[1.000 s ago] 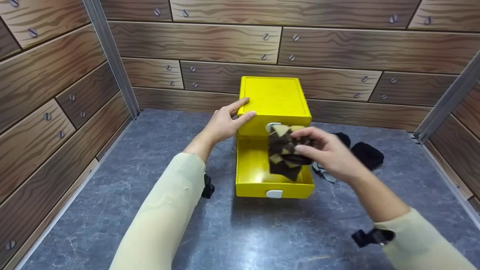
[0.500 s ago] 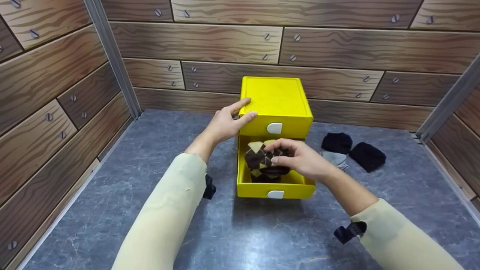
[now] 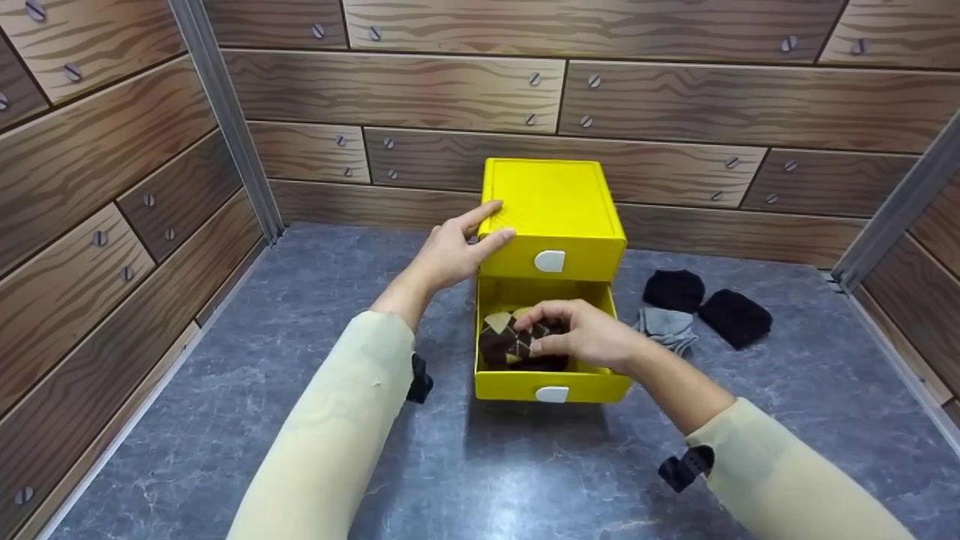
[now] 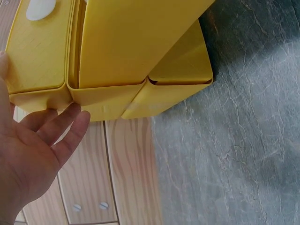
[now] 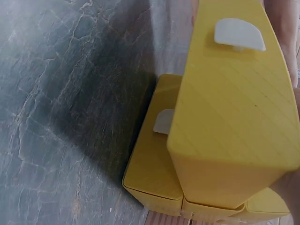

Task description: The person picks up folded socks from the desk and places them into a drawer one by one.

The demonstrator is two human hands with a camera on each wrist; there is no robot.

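Observation:
A yellow drawer cabinet [image 3: 555,199] with white pulls stands near the back wall, one drawer [image 3: 553,387] pulled out below the top one. My left hand [image 3: 450,253] rests at the cabinet's upper left corner, index finger and thumb over the top edge. In the left wrist view, the other fingers [image 4: 70,136] touch its side wall. Inside the pulled-out drawer lies a folded brown-and-tan argyle sock [image 3: 499,341]. My right hand [image 3: 589,337] reaches in over the drawer's right side and pinches the sock between thumb and fingers. The drawer front hides this grip in the right wrist view.
To the cabinet's right, two folded black cloth pieces [image 3: 735,316] and a folded grey one [image 3: 667,328] lie on the grey marbled table [image 3: 375,465]. Another shut drawer [image 5: 152,159] sits beneath the pulled-out one. Wood-print panels [image 3: 450,90] enclose the back and sides.
My right hand has carried the argyle sock left and down into the pulled-out drawer, uncovering the cloth pieces on the right. The left hand has kept its place on the cabinet.

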